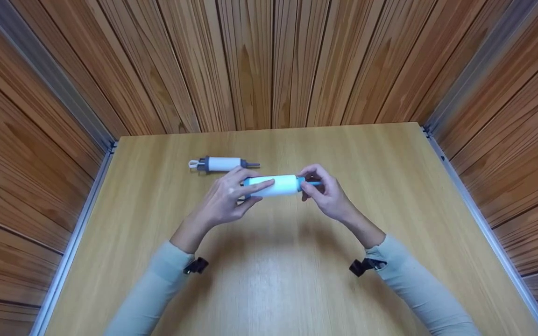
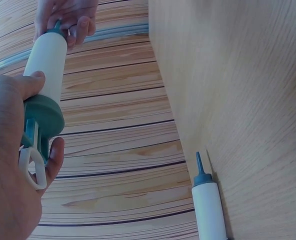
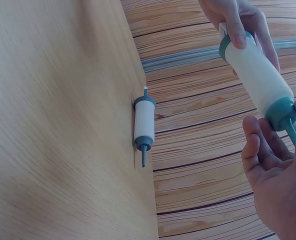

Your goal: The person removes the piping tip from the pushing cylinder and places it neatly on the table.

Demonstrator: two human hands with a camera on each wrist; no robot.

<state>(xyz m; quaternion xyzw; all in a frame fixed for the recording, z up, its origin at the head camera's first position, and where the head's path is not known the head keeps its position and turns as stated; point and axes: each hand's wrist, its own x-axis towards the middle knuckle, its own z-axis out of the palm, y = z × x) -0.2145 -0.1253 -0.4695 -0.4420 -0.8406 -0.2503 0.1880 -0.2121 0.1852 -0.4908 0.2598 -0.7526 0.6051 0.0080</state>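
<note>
Between both hands, held level above the table, is a syringe (image 1: 282, 185) with a white barrel and teal end caps. My left hand (image 1: 224, 196) grips its plunger end, with a finger stretched along the barrel. In the left wrist view, the teal collar (image 2: 47, 114) and a white pull ring (image 2: 42, 176) lie by the palm. At the other end, my right hand (image 1: 329, 196) pinches the teal nozzle cap (image 3: 280, 113) between thumb and fingers. The thin nozzle points in toward the right palm and is partly hidden in the head view.
A second syringe (image 1: 223, 164), white with dark grey-blue ends, lies on the wooden table (image 1: 269, 289) behind the left hand, nozzle to the right. Wood-plank walls (image 1: 250, 65) stand at the back and both sides, with metal rails (image 1: 73, 242) along the table's sides.
</note>
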